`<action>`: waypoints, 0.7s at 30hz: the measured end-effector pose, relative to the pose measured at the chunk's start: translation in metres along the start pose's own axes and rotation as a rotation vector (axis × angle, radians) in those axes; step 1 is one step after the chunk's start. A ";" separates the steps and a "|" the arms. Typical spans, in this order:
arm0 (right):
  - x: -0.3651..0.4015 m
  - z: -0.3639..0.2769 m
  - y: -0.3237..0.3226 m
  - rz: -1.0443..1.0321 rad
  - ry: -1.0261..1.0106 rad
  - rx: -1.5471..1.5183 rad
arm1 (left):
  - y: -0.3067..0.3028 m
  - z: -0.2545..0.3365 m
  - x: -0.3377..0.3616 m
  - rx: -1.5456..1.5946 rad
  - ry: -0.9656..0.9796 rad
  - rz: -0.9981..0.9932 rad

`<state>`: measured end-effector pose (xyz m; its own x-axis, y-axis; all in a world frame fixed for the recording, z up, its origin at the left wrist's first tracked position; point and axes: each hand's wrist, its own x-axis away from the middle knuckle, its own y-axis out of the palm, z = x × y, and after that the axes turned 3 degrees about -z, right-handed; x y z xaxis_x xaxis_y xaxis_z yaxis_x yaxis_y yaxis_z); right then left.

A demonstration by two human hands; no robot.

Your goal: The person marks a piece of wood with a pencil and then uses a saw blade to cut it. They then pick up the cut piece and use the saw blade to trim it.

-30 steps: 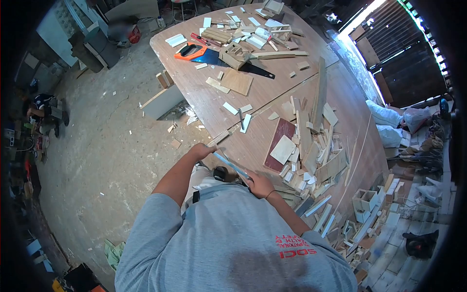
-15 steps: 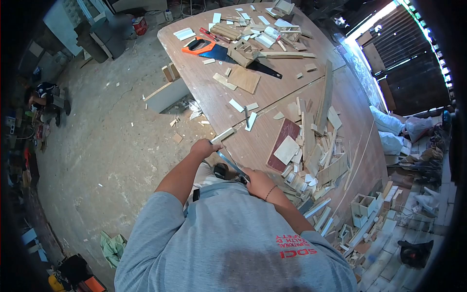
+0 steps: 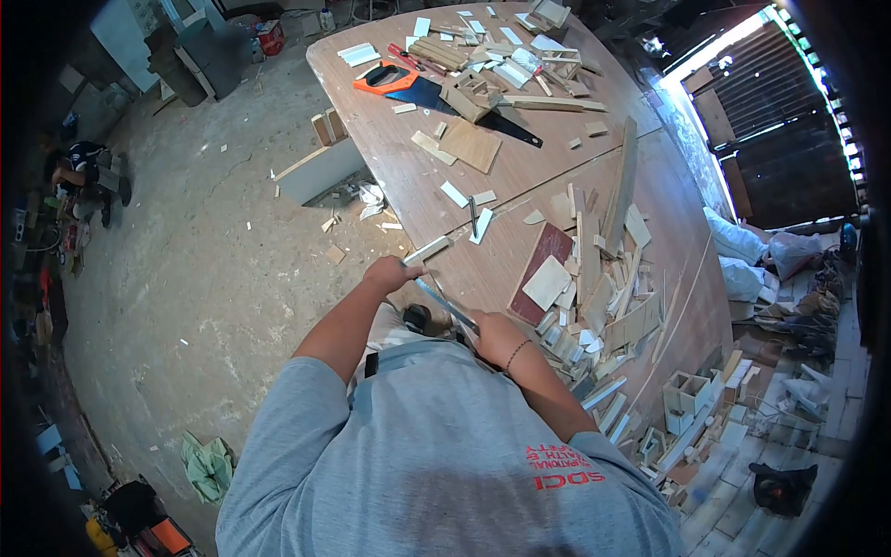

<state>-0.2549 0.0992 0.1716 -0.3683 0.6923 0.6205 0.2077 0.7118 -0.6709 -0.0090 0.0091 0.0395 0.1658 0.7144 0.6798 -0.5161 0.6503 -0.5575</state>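
Observation:
At the table's left edge, my left hand [image 3: 390, 274] is closed on the near end of a small wooden strip [image 3: 428, 251], which lies over the table corner. My right hand [image 3: 499, 336], with a bracelet at the wrist, grips the end of a narrow metal blade [image 3: 439, 299] that looks like a slim saw. The blade slants up and left from my right fist to just beside my left fingers, close to the strip. Its teeth, if any, are too small to make out. Ahead on the tabletop lie white strips [image 3: 482, 226] and a thin dark tool [image 3: 473, 216].
An orange-handled handsaw [image 3: 512, 130] lies among wood offcuts on the table [image 3: 380, 153]. A heap of scraps and a dark red board [image 3: 541, 271] fill the right side. White sacks [image 3: 742, 255] stand beyond. Another person [image 3: 88, 176] sits at far left.
My right hand and the blade have shifted slightly forward, away from my body. My left hand stays on the wooden strip, a little higher in view.

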 end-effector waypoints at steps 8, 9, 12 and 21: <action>0.039 0.023 0.002 0.163 -0.057 -0.190 | 0.002 -0.034 -0.017 0.881 -0.084 -0.361; 0.034 0.023 0.011 0.254 -0.121 -0.273 | 0.002 -0.034 -0.017 0.806 -0.017 -0.377; 0.019 0.019 0.023 0.337 -0.166 -0.349 | 0.001 -0.030 -0.021 0.668 -0.016 -0.303; -0.019 0.000 0.038 0.295 -0.066 -0.347 | 0.016 -0.049 -0.030 0.600 0.120 -0.185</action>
<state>-0.2403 0.1135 0.1340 -0.3025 0.8702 0.3890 0.5991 0.4910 -0.6325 0.0193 0.0103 -0.0133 0.3722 0.6511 0.6614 -0.8450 0.5325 -0.0487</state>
